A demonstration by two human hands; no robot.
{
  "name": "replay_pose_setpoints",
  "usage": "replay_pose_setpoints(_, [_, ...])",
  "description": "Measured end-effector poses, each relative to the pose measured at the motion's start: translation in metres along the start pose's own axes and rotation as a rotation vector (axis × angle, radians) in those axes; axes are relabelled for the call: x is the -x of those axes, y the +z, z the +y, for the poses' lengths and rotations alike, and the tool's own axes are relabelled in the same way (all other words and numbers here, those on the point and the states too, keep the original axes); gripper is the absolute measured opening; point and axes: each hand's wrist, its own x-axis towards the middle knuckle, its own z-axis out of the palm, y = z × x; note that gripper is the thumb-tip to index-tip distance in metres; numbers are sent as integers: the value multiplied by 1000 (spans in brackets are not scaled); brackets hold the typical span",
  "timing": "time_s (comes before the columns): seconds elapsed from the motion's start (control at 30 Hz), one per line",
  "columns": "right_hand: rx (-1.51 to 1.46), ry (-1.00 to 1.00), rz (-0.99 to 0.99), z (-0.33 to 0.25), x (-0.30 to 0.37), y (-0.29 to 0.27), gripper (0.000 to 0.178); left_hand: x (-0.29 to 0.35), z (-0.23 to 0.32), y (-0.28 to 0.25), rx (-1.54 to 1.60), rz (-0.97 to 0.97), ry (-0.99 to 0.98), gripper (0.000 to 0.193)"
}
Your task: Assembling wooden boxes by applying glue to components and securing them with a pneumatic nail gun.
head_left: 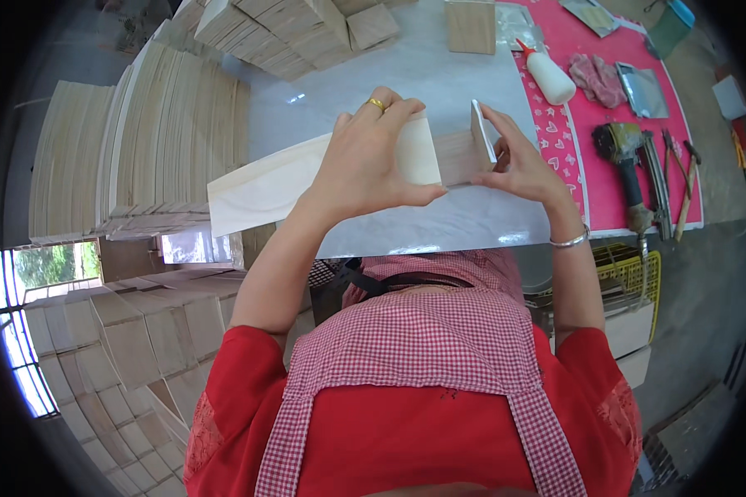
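My left hand (363, 159), with a ring on one finger, is wrapped over a long, pale wooden box (265, 180) above the table. A greyish-brown wooden piece (458, 157) sticks out of the box's right end; how far it reaches inside is hidden. At its outer end stands a thin upright panel (478, 137) with a shiny light edge. My right hand (522, 166), a bracelet on its wrist, grips this panel between thumb and fingers.
Tall stacks of thin wooden boards (174, 132) stand at left, with wooden blocks (282, 33) behind. A glue bottle (549, 76), pink cloth (597, 80), nail gun (626, 170) and hammer (688, 190) lie right on a pink cover. Wooden boxes (153, 340) are stacked lower left.
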Motion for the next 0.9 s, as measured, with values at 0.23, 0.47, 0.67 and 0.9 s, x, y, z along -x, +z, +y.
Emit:
replay_pose_setpoints(0.23, [-82,-39,15,-1,4,39,99,-9,0,15,39,37,17,89])
replay_pose_setpoints(0.47, [-87,-51,10,-1,3,43,100,-15,-1,23,64,-22,33,88])
replay_pose_setpoints(0.67, [-72,-54,18,1,4,45,100,-19,-1,31,90,-26,44,88])
replay_pose_setpoints(0.9, [-85,-46,13,1,4,44,100,-23,-4,33,113,-58,11,86])
